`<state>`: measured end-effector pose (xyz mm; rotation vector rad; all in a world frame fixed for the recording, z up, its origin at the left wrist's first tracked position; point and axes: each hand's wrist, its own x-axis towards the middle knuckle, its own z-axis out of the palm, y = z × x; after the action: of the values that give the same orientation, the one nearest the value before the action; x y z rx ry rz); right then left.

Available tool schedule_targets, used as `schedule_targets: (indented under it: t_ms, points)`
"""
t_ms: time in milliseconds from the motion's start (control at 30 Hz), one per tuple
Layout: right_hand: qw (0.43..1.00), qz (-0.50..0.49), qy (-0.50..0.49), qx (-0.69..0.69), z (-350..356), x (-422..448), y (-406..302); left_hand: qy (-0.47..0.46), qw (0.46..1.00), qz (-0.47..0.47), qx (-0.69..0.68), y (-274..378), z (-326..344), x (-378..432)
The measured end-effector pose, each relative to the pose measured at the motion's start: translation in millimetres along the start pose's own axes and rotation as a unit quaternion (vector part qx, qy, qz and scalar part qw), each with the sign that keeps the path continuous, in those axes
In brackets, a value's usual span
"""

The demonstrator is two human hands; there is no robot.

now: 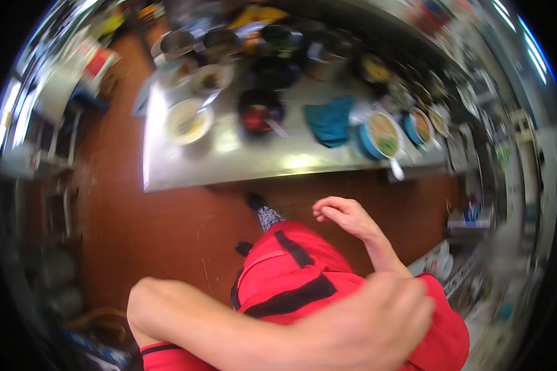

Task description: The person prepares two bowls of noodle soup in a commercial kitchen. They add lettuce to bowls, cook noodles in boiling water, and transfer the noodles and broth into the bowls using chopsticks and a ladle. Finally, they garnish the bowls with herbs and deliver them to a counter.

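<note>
My left hand (376,315) is raised close to the camera, across my red top, with the forearm coming in from the lower left. It is blurred and its fingers curl away from view, so I cannot see whether anything is in it. My right hand (346,214) hangs over the floor in front of my red apron (301,241), fingers loosely curled and nothing visible in them. Neither hand touches the steel table (241,160) ahead. On that table a teal cloth (329,123) lies crumpled beside a blue-sided container (383,134) of orange and green food.
A pale bowl (189,121) with a utensil and a dark pot (260,109) with red contents stand on the table. Several more pots and containers line its far side. Brown tiled floor (167,236) runs along the left. Shelving (469,222) stands to the right.
</note>
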<state>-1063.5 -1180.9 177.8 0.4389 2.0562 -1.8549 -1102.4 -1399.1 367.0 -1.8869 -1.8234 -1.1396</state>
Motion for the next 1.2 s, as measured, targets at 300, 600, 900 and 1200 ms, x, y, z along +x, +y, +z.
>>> schedule_targets:
  t_ms: [300,600,900,1200]
  points:
    - [0.967,0.048,0.028,-0.249,-124.7,-43.0,77.6,-0.170,0.898,-0.366,-0.177,-87.3,165.2,-12.8]
    - [0.987,0.091,-0.133,-0.002,-281.4,-110.0,239.8,-0.038,0.532,-0.689,-0.491,-44.4,319.1,-61.5]
    - [0.954,0.142,0.250,-0.084,-437.5,-150.1,304.0,-0.007,0.532,-0.720,-0.445,-109.2,399.7,-59.6]
    - [0.894,-0.009,0.421,-0.153,-606.6,-71.7,216.7,0.160,0.398,-0.667,-0.609,-137.2,486.7,67.6]
